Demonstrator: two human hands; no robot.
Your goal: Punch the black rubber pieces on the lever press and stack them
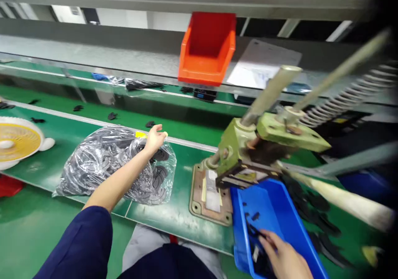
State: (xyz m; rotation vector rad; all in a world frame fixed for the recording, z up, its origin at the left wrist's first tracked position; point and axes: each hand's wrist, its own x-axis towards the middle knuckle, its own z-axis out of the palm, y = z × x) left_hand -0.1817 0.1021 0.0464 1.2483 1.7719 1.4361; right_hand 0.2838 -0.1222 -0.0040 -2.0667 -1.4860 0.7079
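Currently | right hand (284, 252) pinches black piece (254, 230), long axis pointing forward-left | left hand (155, 139) unclenched over bag (102, 158)

No wording, brand or number can be read.
At the upper right, a white sheet (264, 63) on the shelf (124, 53) has faint printing, too blurred to make out. Left of the middle, a small yellow patch (141, 134) at the top edge of the clear plastic bag (102, 158) shows no legible characters. At the left edge, the round yellow face (21, 140) with a white rim has faint, unreadable marks. Above the middle, a small black box (205, 95) has a bluish patch, too small to read.
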